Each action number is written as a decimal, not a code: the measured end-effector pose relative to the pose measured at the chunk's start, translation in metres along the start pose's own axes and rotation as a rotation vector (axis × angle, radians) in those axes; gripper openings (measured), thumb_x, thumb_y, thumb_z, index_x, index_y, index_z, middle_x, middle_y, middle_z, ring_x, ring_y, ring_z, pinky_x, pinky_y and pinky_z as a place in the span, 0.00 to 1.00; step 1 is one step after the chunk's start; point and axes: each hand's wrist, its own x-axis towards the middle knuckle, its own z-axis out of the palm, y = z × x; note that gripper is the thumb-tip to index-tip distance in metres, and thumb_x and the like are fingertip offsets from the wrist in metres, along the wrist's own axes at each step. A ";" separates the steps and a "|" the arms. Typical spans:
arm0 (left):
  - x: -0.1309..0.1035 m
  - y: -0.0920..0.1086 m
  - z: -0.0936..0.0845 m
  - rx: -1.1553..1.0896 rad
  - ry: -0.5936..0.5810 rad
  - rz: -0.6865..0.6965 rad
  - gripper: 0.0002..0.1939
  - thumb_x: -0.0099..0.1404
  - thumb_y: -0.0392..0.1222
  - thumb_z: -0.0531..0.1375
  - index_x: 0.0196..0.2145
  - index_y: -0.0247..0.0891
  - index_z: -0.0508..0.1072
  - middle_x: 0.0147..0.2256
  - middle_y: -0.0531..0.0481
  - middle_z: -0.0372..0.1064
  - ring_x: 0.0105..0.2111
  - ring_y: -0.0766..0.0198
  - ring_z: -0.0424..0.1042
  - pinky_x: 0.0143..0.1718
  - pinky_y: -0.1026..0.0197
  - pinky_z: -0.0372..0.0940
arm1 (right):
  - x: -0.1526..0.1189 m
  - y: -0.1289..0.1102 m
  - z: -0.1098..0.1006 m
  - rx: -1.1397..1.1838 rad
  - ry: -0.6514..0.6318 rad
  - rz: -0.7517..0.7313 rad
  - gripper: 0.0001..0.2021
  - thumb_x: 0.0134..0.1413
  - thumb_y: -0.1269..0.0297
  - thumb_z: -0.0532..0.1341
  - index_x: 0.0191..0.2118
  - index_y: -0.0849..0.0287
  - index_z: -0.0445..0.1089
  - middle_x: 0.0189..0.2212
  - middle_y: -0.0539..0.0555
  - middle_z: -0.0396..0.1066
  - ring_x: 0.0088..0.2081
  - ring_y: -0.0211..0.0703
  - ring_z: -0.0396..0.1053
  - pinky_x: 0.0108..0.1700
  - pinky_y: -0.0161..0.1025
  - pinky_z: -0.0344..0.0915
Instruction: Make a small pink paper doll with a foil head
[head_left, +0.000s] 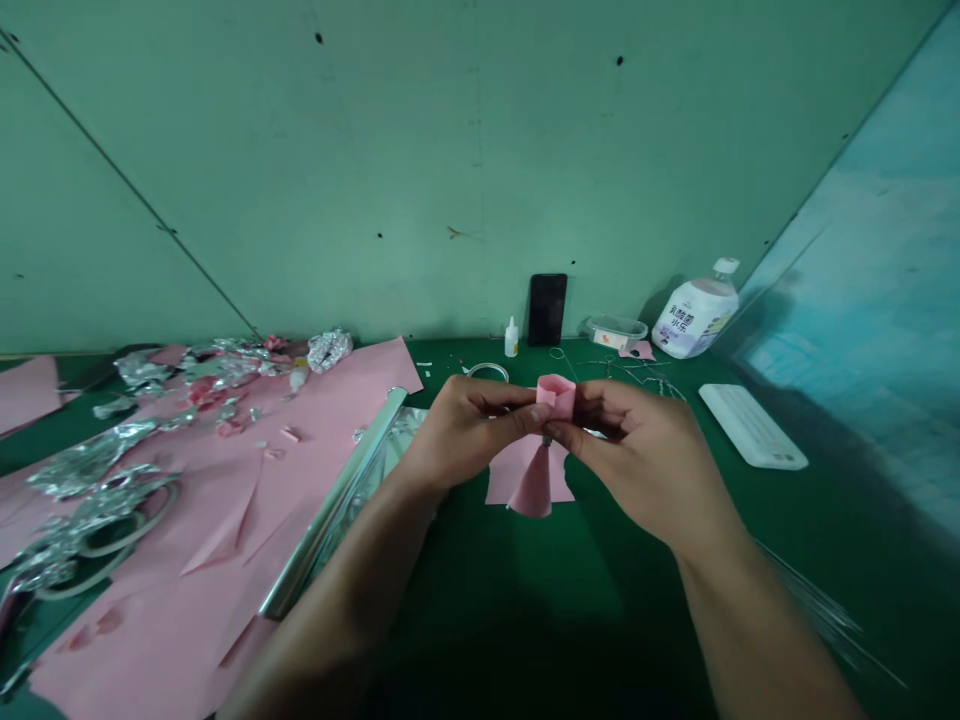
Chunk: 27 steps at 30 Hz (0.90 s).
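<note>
A small pink paper figure is held upright between my hands, with a rolled, open-topped paper tube (556, 391) above and a pink paper cone (534, 485) below. A narrow silvery neck joins the two. My left hand (476, 425) pinches the tube from the left, its thumb on the front. From the right, my right hand (637, 435) grips the tube's lower edge near the neck between thumb and fingers. Behind the cone, a flat pink paper piece (501, 472) lies on the green table. Some right-hand fingers are hidden behind the tube.
Left lie pink sheets (300, 490), crumpled foil (330, 350), scissors (112, 535) and a foil roll (337, 500). Behind stand a small glue bottle (511, 338), a phone (547, 310), a plastic tub (615, 332) and a large bottle (696, 312). A white slab (752, 426) and thin wires (825, 600) lie right.
</note>
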 end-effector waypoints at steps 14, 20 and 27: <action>0.002 -0.006 -0.006 0.009 -0.055 -0.069 0.16 0.65 0.51 0.63 0.41 0.35 0.81 0.37 0.44 0.78 0.37 0.58 0.76 0.39 0.59 0.70 | 0.005 0.010 -0.003 0.173 -0.082 0.081 0.11 0.56 0.52 0.65 0.37 0.52 0.79 0.32 0.53 0.79 0.33 0.46 0.77 0.34 0.42 0.75; 0.002 -0.002 -0.002 -0.073 -0.082 -0.098 0.15 0.60 0.47 0.68 0.41 0.35 0.81 0.38 0.44 0.79 0.40 0.58 0.76 0.42 0.59 0.70 | 0.005 0.008 0.000 0.257 -0.029 0.104 0.09 0.54 0.56 0.67 0.38 0.54 0.80 0.33 0.53 0.80 0.36 0.45 0.79 0.40 0.41 0.77; 0.001 0.003 -0.001 -0.101 -0.057 -0.130 0.14 0.61 0.45 0.67 0.40 0.33 0.81 0.39 0.42 0.79 0.42 0.55 0.77 0.44 0.57 0.70 | 0.005 0.007 0.000 0.254 -0.060 0.096 0.13 0.56 0.55 0.66 0.43 0.54 0.80 0.36 0.54 0.80 0.38 0.46 0.79 0.42 0.42 0.77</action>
